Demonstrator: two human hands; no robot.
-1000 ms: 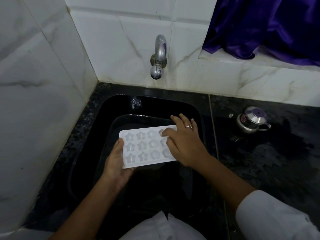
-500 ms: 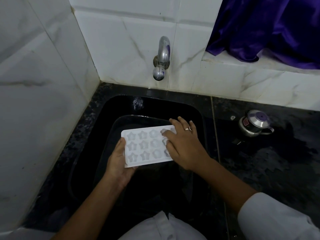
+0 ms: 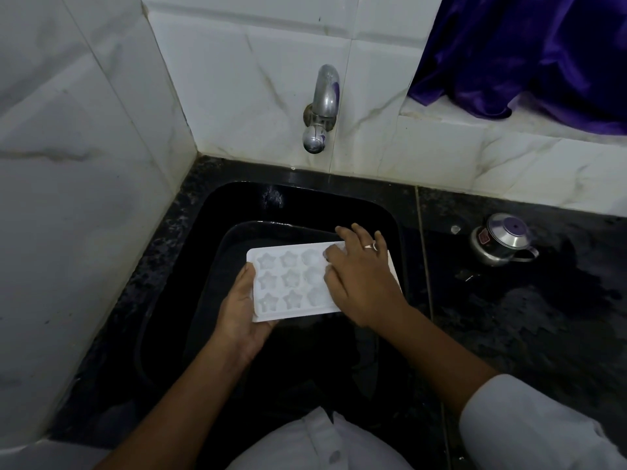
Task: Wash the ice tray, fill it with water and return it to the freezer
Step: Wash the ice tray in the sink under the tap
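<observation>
The left hand (image 3: 242,308) grips the near-left edge of the ice tray (image 3: 291,283) while the right hand (image 3: 361,281) lies open on it, so pressing could tip it into the sink (image 3: 163,300).

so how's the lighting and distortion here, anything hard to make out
Head view: dim light, the black sink swallows detail; tile lines bow from the wide-angle lens; glare on the tap; the white ice tray stays readable, its right part hidden by the right hand.
</observation>
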